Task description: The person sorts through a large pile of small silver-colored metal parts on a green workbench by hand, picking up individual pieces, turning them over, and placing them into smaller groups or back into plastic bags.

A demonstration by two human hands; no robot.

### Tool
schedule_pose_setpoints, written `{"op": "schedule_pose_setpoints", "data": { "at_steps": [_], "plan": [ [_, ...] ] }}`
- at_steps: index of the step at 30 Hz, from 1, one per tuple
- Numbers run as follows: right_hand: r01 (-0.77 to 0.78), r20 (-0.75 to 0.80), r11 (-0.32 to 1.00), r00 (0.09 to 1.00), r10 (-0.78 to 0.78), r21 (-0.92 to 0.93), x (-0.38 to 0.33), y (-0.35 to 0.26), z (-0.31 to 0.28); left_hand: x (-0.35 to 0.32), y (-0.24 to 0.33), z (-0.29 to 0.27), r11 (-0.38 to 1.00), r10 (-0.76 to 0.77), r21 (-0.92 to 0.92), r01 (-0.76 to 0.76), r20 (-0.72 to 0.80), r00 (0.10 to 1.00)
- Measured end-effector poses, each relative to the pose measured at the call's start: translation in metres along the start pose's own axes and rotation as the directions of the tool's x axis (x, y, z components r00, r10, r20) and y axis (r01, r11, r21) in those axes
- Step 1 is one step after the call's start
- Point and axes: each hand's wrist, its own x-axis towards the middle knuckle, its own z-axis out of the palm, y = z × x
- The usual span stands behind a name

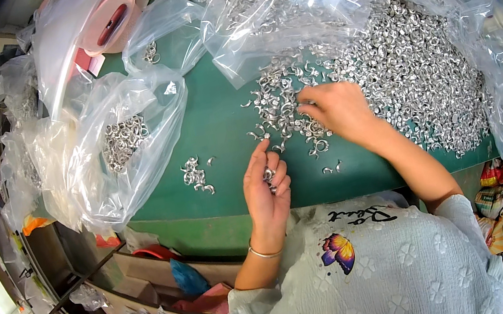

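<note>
My left hand [266, 184] is palm up near the table's front edge. Its curled fingers hold several small silver curved metal pieces [269, 177], and another piece shows at the fingertip. My right hand [339, 107] reaches over the near-left edge of a large heap of similar silver pieces [411, 66]. Its fingers are bent toward the thumb in a pinch, and what lies between them is too small to make out. A loose scatter of pieces [276, 104] spreads between the hands. A smaller cluster [194, 176] lies to the left of my left hand.
On the left of the green table [208, 111], an open clear plastic bag [153, 116] holds more silver pieces. Another plastic sheet [286, 0] covers part of the heap. A pink basket [108, 22] stands far left. Below the table edge is an open drawer [151, 271].
</note>
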Motion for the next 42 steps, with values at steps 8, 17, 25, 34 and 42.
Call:
{"op": "schedule_pose_setpoints", "data": {
  "at_steps": [8, 17, 25, 34, 42],
  "plan": [
    [-0.015, 0.014, 0.995, 1.000, 0.014, 0.099, 0.010, -0.005, -0.013, 0.001, 0.000, 0.002, 0.996, 0.037, 0.083, -0.039, 0.025, 0.999],
    [-0.138, 0.166, 0.956, 0.981, 0.097, 0.257, 0.005, -0.018, -0.024, -0.003, 0.000, -0.002, 0.877, 0.059, 0.463, -0.127, 0.158, 0.986],
    [-0.227, 0.382, 0.865, 0.923, 0.045, 0.447, 0.002, -0.049, -0.040, 0.001, 0.007, 0.014, 0.413, 0.278, 0.766, -0.492, 0.408, 0.869],
    [-0.309, 0.108, 0.750, 0.946, 0.306, 0.584, 0.011, -0.008, -0.037, 0.003, 0.094, 0.034, 0.474, 0.630, 0.619, -0.626, 0.258, 0.733],
    [-0.230, 0.242, 0.954, 0.953, 0.181, 0.194, -0.028, -0.007, -0.038, -0.001, 0.005, 0.002, -0.340, 0.295, 0.845, -0.412, 0.512, 0.807]
  ]
}}
